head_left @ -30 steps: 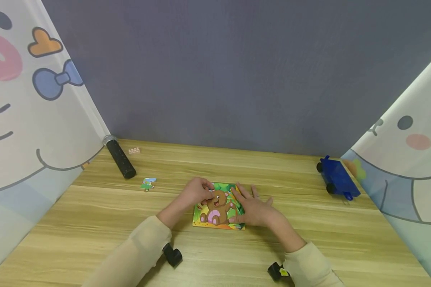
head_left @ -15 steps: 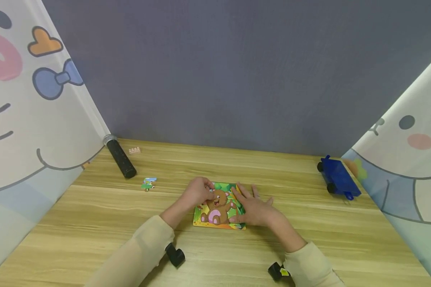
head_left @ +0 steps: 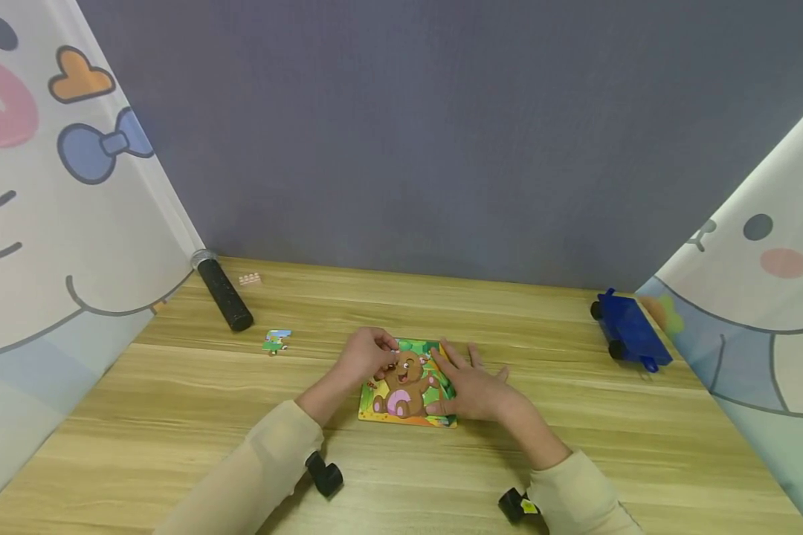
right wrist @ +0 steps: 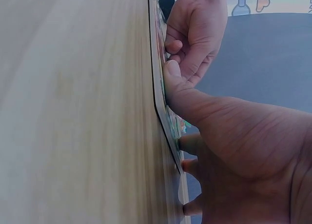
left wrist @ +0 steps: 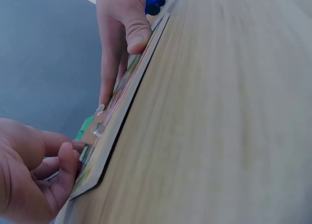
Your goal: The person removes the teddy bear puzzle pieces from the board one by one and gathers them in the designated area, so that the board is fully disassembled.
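Note:
A small bear puzzle board (head_left: 407,386) lies flat on the wooden table (head_left: 174,416). My left hand (head_left: 366,355) is at the board's far left corner, fingers curled, pinching a small puzzle piece (left wrist: 86,151) against the board (left wrist: 126,104). My right hand (head_left: 473,388) lies flat on the board's right side with straight fingers, its thumb (left wrist: 137,35) pressing the near edge. In the right wrist view the right hand (right wrist: 234,146) presses the board (right wrist: 159,87) while the left hand (right wrist: 196,29) works at the far end.
A loose puzzle piece (head_left: 276,342) lies left of the board. A black cylinder (head_left: 222,291) and a small pink brick (head_left: 250,279) sit at the back left. A blue toy car (head_left: 629,331) stands at the right edge. Printed curtains flank the table, with a grey wall behind.
My left hand's fingers have shifted slightly at the board's far left corner. The right hand and the board have stayed in place.

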`<state>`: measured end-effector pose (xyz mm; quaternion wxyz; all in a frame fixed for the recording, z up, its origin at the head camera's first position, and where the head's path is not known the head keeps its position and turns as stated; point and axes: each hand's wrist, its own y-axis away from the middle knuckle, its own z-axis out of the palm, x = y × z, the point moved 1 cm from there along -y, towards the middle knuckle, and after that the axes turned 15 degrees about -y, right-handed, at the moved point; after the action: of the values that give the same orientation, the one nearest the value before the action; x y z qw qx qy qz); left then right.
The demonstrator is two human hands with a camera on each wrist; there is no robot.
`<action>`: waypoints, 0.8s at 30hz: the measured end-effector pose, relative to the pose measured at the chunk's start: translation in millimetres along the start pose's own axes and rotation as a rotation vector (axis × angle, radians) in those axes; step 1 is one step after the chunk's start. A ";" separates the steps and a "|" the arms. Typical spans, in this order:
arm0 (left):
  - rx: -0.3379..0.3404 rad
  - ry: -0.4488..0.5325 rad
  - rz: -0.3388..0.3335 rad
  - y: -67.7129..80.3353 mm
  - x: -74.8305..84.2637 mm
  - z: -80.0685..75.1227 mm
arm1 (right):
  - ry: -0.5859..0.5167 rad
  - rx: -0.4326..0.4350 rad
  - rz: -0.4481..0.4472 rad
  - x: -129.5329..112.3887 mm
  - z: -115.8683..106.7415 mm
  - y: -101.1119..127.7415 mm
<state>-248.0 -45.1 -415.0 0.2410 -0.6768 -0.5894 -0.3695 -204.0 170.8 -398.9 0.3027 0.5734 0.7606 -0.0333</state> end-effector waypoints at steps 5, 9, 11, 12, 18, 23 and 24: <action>-0.012 0.044 -0.006 -0.6 -0.8 -1.1 | -0.003 -0.001 -0.005 0.2 0.0 -0.4; -0.026 0.097 -0.004 0.8 0.8 -2.5 | -0.011 -0.002 -0.007 0.9 0.0 -0.4; -0.029 0.121 -0.001 1.3 1.5 -2.9 | -0.015 -0.001 -0.007 1.2 0.1 -0.4; -0.030 0.128 -0.003 1.4 1.7 -2.9 | -0.018 -0.002 -0.006 1.3 0.2 -0.4; -0.032 0.179 -0.007 -0.6 -0.6 -2.1 | -0.020 -0.002 -0.001 1.6 0.4 -0.8; -0.053 0.261 -0.046 -3.1 -3.7 -3.9 | -0.023 -0.002 0.006 1.4 0.7 -1.0; -0.059 0.275 -0.052 -3.3 -4.4 -4.4 | -0.024 -0.002 0.007 1.3 0.8 -1.2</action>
<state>-252.4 -50.6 -416.1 0.2899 -0.6109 -0.5572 -0.4820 -204.9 171.1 -400.6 0.3125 0.5752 0.7550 -0.0382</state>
